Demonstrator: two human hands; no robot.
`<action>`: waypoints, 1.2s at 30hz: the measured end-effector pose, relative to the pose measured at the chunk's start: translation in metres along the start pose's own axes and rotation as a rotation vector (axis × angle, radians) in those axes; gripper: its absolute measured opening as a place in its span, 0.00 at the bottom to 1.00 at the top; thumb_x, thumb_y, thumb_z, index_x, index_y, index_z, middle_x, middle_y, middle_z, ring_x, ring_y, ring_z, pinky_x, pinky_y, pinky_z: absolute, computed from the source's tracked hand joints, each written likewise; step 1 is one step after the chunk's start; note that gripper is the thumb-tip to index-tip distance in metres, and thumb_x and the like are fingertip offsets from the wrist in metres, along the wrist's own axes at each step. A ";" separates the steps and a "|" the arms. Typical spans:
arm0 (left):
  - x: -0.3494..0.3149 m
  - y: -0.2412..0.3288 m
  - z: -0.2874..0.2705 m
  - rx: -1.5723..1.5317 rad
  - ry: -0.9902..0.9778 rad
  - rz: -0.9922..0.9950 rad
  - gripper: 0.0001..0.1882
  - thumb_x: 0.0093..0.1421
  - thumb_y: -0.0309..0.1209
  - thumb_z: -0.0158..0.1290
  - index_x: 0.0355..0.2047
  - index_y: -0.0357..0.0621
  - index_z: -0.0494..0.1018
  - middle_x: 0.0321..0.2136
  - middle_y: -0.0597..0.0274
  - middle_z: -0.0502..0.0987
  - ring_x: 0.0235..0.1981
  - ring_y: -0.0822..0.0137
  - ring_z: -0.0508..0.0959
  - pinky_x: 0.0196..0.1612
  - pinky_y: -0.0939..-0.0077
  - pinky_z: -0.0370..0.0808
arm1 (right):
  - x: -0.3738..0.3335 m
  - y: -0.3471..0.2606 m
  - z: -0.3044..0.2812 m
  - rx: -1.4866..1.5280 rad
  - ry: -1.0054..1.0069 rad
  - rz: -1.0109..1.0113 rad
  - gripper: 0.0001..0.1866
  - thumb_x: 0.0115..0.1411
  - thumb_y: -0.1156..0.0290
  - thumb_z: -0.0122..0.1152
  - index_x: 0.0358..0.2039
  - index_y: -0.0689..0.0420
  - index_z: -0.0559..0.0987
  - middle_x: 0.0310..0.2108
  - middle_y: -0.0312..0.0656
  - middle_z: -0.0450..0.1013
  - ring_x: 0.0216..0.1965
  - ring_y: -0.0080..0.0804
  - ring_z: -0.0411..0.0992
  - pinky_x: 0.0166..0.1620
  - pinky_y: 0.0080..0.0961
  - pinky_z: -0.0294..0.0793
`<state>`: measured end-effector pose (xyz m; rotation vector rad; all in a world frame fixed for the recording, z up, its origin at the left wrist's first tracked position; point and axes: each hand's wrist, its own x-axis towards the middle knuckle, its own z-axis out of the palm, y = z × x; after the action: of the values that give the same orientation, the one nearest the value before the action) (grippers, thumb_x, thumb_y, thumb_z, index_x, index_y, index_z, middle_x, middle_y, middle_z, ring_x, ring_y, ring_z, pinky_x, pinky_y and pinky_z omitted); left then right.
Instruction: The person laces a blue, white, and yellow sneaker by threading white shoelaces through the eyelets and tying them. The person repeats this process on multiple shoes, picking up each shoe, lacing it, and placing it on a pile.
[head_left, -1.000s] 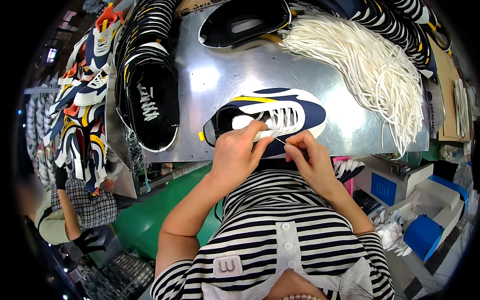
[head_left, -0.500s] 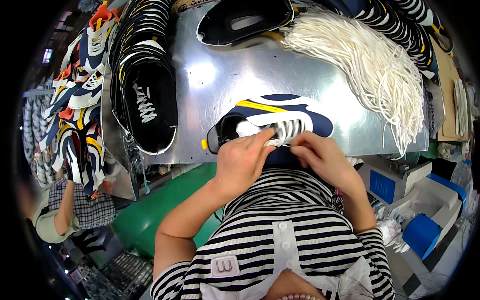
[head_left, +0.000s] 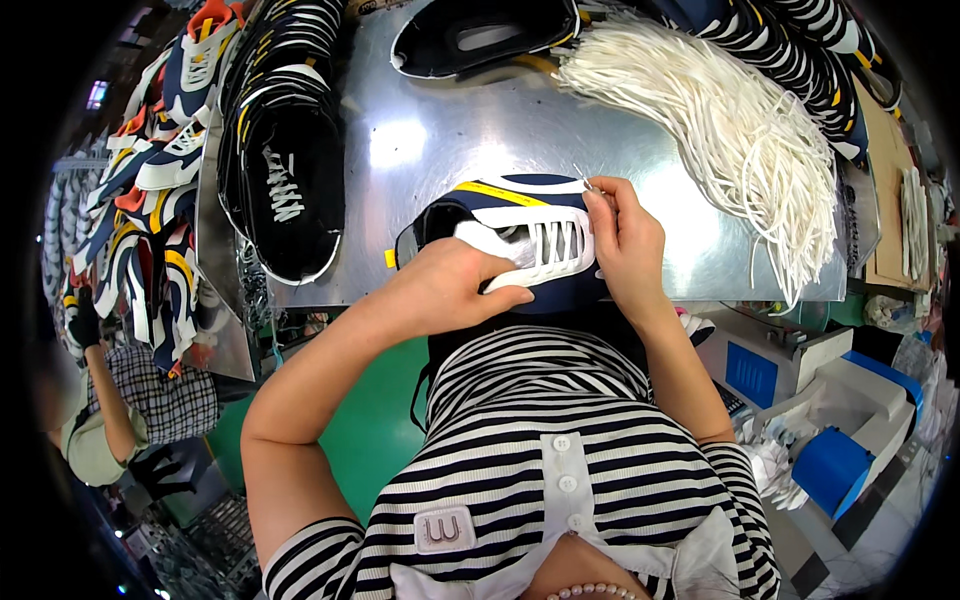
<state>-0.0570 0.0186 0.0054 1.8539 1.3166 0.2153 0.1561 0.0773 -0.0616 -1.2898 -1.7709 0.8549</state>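
A navy, white and yellow shoe upper [head_left: 520, 214] lies on its side at the near edge of the metal table. White shoelace [head_left: 558, 243] crosses its front opening in several rows. My left hand [head_left: 452, 287] grips the upper by the opening's edge, the thumb outside and the other fingers hidden within the shoe. Beyond the toe-side end of the lacing, my right hand [head_left: 628, 238] is closed in a pinch, with a thin white lace end showing at the fingertips. The rest of that lace is mostly hidden by the hand.
A long bundle of white laces [head_left: 700, 120] covers the table's far right. Nested shoe uppers [head_left: 290, 200] stand at the left, more at the far right. Another upper [head_left: 485, 40] lies at the back. A person [head_left: 115, 410] works at far left, beside hanging uppers [head_left: 165, 240].
My right hand has moved away from the near side of the lacing, up to the upper's far side. My left hand has shifted left, from the laces to the opening's edge.
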 end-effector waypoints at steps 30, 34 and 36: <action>-0.012 -0.087 -0.076 0.650 1.013 -0.667 0.27 0.60 0.43 0.57 0.44 0.26 0.69 0.41 0.36 0.75 0.33 0.45 0.80 0.33 0.59 0.79 | 0.163 0.063 -0.029 -0.602 -0.049 -0.472 0.12 0.53 0.72 0.62 0.40 0.52 0.80 0.28 0.44 0.78 0.29 0.46 0.76 0.34 0.38 0.74; -0.009 -0.190 -0.125 0.670 1.015 -0.741 0.32 0.59 0.53 0.55 0.39 0.27 0.73 0.36 0.40 0.78 0.36 0.42 0.79 0.41 0.56 0.76 | 0.169 0.038 -0.016 -0.537 -0.035 -0.455 0.04 0.53 0.71 0.63 0.31 0.52 0.80 0.28 0.43 0.78 0.28 0.45 0.77 0.32 0.37 0.74; -0.012 -0.206 -0.125 0.602 1.128 -0.658 0.35 0.57 0.54 0.58 0.40 0.25 0.72 0.39 0.34 0.76 0.42 0.39 0.76 0.45 0.53 0.74 | 0.165 0.024 -0.023 -0.487 -0.056 -0.391 0.04 0.54 0.69 0.64 0.30 0.53 0.80 0.27 0.43 0.78 0.28 0.45 0.76 0.32 0.37 0.74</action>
<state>-0.2778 0.0957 -0.0558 1.6121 2.9478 0.6069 0.1554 0.2445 -0.0391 -1.1494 -2.2665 0.2470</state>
